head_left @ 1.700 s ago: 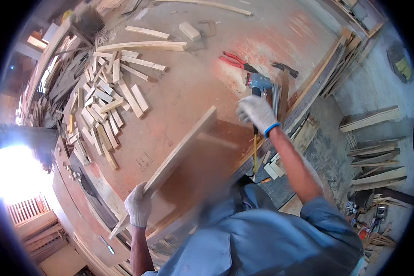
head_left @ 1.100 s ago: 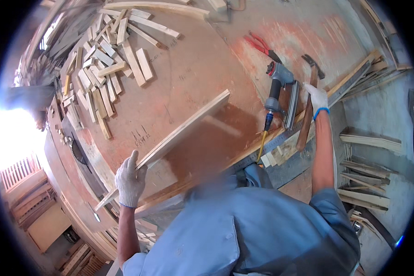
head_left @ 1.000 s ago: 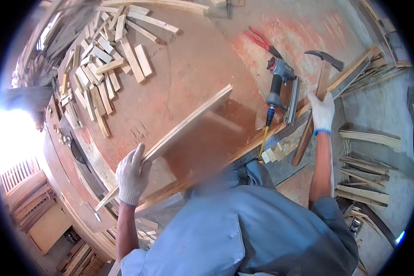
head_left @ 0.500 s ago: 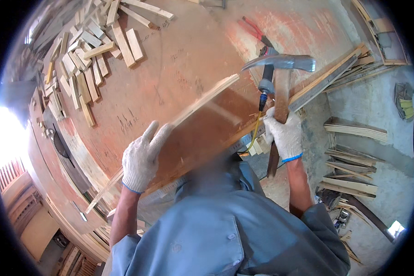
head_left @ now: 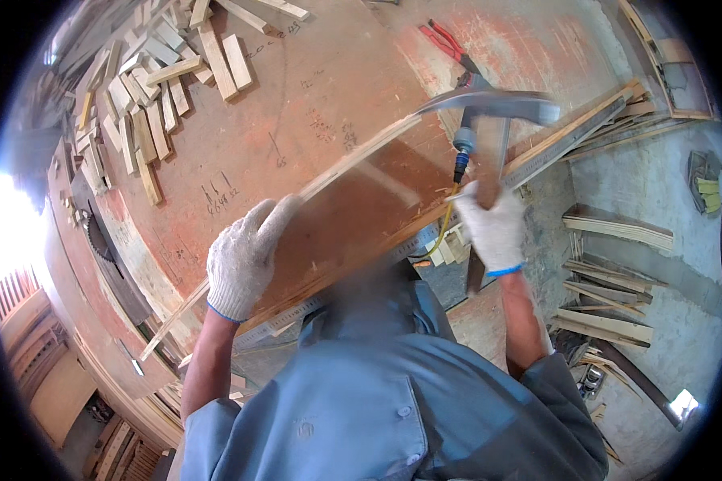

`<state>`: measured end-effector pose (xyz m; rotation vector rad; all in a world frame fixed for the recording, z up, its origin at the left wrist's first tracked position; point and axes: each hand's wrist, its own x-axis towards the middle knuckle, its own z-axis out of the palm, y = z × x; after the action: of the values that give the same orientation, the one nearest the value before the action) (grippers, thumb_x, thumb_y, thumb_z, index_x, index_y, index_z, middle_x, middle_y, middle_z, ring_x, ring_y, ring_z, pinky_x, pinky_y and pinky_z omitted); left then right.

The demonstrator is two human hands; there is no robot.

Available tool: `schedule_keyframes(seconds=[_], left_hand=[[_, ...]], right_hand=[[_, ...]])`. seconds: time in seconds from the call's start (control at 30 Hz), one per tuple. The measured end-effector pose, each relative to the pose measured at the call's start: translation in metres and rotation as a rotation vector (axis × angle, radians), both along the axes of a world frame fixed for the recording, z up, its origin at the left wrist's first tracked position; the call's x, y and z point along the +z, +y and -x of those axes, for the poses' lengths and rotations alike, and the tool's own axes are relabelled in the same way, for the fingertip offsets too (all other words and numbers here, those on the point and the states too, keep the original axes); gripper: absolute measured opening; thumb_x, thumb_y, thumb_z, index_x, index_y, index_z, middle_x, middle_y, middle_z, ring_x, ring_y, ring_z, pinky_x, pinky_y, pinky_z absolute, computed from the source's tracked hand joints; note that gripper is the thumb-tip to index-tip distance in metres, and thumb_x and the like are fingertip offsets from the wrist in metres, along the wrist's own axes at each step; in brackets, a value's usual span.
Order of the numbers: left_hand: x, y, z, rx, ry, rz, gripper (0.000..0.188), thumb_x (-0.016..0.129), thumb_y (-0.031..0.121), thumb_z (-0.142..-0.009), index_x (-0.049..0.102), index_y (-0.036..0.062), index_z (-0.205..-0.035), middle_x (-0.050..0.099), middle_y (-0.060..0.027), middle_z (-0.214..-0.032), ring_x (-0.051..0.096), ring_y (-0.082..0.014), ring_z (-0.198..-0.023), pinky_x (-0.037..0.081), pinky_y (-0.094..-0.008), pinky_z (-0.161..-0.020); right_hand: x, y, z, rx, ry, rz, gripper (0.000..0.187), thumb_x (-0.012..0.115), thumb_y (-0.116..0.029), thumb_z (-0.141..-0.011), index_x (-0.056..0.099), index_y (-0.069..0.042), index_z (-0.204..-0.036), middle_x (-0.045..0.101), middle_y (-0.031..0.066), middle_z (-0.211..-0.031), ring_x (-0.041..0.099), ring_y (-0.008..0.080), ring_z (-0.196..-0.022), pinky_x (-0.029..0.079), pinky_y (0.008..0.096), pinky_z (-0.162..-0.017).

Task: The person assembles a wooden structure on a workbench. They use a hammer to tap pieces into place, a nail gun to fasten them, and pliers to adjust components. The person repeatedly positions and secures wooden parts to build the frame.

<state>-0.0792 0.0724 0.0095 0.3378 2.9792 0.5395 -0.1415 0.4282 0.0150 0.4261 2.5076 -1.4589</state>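
A long pale wooden strip (head_left: 353,158) slants across the reddish-brown worktable (head_left: 297,96). My left hand (head_left: 245,260), in a white knit glove, is closed over the strip toward its near left end. Its fingertips point up along the wood, and part of the strip is hidden under the palm. In my gloved right hand (head_left: 493,232) is a hammer (head_left: 501,106) with a wooden handle, gripped partway along. The hammer's long, curved metal head is motion-blurred and hangs just past the strip's far end.
Red-handled pliers (head_left: 445,40) and an air tool (head_left: 464,138) with a yellow hose (head_left: 441,232) lie beyond the hammer. Cut wood pieces (head_left: 148,104) are heaped at far left, with a saw blade (head_left: 100,244) nearby. Wood offcuts (head_left: 618,232) lie along the right.
The hammer head has swung slightly right and is more blurred, and my right hand has tilted a little. My left hand and the strip have shifted slightly left.
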Motion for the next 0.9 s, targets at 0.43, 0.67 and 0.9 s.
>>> schedule_keyframes(seconds=[0.43, 0.67, 0.9], left_hand=[[-0.002, 0.002, -0.003, -0.001, -0.026, 0.031, 0.052, 0.065, 0.005, -0.092, 0.061, 0.0199, -0.143, 0.07, -0.0108, -0.128, 0.071, -0.0334, -0.103, 0.058, -0.0444, -0.085], [-0.002, -0.002, -0.002, 0.017, -0.02, 0.013, 0.057, 0.064, 0.003, -0.089, 0.061, 0.0226, -0.143, 0.07, -0.0106, -0.126, 0.07, -0.0342, -0.1, 0.058, -0.0455, -0.084], [-0.005, 0.001, -0.004, 0.015, -0.012, -0.019, 0.066, 0.063, 0.002, -0.082, 0.06, 0.0257, -0.143, 0.069, -0.0098, -0.122, 0.069, -0.0348, -0.098, 0.057, -0.0462, -0.082]], right_hand=[[0.008, -0.01, -0.011, 0.05, -0.157, -0.073, 0.023, 0.08, -0.018, -0.087, 0.068, 0.001, -0.094, 0.064, 0.0047, -0.076, 0.061, 0.0125, -0.072, 0.051, 0.0355, -0.067], [0.025, -0.025, -0.011, 0.071, -0.202, -0.071, 0.029, 0.081, -0.02, -0.086, 0.067, 0.003, -0.098, 0.068, 0.0099, -0.079, 0.066, 0.0181, -0.073, 0.053, 0.0361, -0.067], [0.002, -0.018, -0.023, 0.042, -0.127, -0.165, 0.027, 0.081, -0.019, -0.087, 0.067, 0.003, -0.093, 0.068, 0.0078, -0.076, 0.063, 0.0164, -0.068, 0.051, 0.035, -0.064]])
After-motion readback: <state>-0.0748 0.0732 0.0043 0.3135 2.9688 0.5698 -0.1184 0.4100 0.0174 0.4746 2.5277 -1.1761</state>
